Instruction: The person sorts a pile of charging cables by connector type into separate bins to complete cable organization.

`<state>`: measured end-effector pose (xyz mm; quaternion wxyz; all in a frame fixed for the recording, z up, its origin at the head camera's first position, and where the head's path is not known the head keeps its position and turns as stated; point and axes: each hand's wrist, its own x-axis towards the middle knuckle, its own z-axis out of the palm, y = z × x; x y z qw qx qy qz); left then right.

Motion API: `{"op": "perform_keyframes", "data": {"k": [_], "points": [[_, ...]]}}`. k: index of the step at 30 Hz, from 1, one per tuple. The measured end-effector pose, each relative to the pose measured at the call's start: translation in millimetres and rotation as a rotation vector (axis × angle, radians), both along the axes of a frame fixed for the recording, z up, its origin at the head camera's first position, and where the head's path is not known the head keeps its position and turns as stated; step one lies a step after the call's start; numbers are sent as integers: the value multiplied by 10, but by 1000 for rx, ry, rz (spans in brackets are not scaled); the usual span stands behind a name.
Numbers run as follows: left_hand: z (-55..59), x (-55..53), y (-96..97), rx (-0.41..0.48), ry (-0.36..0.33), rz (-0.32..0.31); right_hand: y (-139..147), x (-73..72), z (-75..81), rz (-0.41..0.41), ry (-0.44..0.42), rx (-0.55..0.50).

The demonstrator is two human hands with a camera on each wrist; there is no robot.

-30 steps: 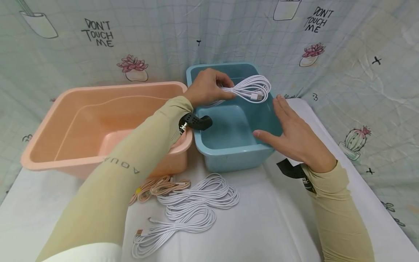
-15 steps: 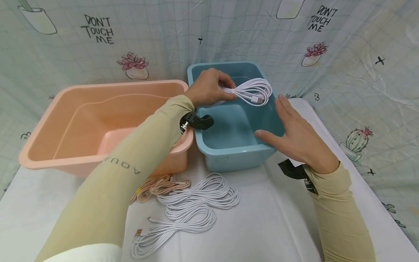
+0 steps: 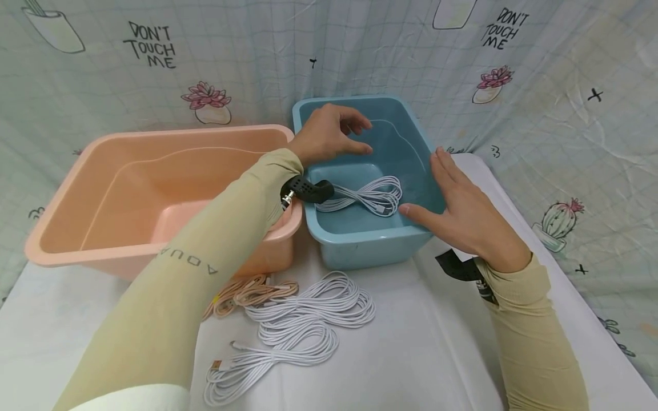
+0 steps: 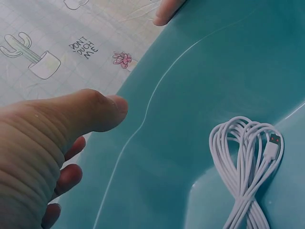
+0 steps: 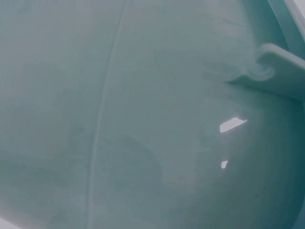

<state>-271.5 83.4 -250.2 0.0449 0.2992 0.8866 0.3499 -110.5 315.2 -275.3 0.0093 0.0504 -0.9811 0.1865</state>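
Over the blue basin [image 3: 370,237] hovers my left hand [image 3: 329,134], thumb and fingers spread apart with nothing between them. Below it, a bundled white USB cable [image 3: 377,197] lies on the basin's floor; the left wrist view shows the looped cable [image 4: 243,167] with its USB plug at one edge. My right hand [image 3: 462,211] rests at the basin's right rim, fingers straight along the side and thumb over the front corner. Only the basin's outer wall [image 5: 143,119] fills the right wrist view; the hand itself is hidden there.
A peach basin [image 3: 164,137] stands left of the blue one, under my left forearm. In front, on the white tablecloth [image 3: 411,354], lie several white cable bundles [image 3: 303,342] and beige cables [image 3: 262,291]. A printed curtain [image 3: 257,63] hangs behind.
My left hand held the bundled white cable above the blue basin and has let it go. The cable has dropped to the basin floor. The right hand stays at the rim.
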Motion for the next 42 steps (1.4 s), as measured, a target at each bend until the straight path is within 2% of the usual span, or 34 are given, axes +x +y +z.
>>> {"op": "perform_keyframes", "data": {"k": [22,28,34,39,42], "points": [[40,44,54,2,24,4,44,40,-10,6,-2,-39],[127,77,23,-13,44,-5,22,17,-3,14,-17,-30],[262,161,-34,-40,7,-30,-10,14,13,24,-8,-28],[363,237,-69,-77,9,-87,0,25,24,18,-15,-26],[428,282,-87,-78,23,-144,18,31,24,13,-25,-29]]}}
